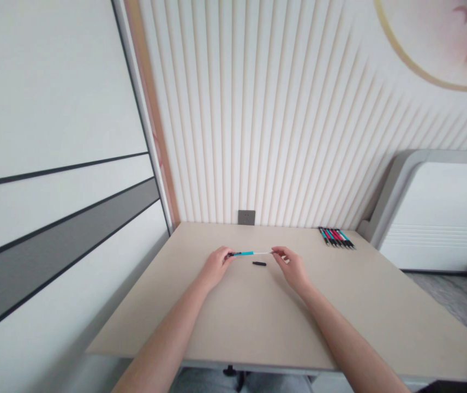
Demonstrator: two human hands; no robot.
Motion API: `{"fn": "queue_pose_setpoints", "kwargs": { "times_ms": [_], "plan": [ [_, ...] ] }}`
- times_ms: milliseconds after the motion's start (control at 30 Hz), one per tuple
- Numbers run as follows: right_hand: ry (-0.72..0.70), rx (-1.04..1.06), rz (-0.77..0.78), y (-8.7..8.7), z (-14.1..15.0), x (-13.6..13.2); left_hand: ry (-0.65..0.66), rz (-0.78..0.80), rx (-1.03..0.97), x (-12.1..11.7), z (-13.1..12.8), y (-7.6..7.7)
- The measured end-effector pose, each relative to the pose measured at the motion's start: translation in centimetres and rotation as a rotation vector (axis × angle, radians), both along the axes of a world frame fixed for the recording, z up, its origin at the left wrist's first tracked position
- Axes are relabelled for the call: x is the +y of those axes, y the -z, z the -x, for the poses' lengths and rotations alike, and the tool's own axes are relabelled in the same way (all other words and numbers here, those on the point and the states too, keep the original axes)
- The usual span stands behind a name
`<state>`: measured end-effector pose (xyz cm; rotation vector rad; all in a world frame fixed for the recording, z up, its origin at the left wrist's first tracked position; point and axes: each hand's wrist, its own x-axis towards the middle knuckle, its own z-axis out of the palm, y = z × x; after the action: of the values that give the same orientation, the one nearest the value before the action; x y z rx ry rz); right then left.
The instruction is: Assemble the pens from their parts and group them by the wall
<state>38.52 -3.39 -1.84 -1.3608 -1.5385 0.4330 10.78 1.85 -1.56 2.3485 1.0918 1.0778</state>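
My left hand is closed around the black end of a blue pen barrel, held level just above the table. A thin whitish pen refill sticks out of the barrel's right end. At its far tip my right hand pinches the refill between thumb and fingers. A short black pen grip lies on the table between the hands, a little nearer to me and touching neither.
A row of several pens, in blue, red and black, lies at the table's back right. The beige table meets a ribbed wall with a dark socket. A white cabinet stands left, a bed headboard right.
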Motion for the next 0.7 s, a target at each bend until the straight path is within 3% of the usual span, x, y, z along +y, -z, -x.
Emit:
{"fn": "queue_pose_setpoints", "kwargs": {
  "times_ms": [700],
  "plan": [
    [-0.093,-0.051,0.064,-0.05,0.73,-0.69,0.004,0.013,-0.027,-0.29,-0.35,-0.23]
  ]
}}
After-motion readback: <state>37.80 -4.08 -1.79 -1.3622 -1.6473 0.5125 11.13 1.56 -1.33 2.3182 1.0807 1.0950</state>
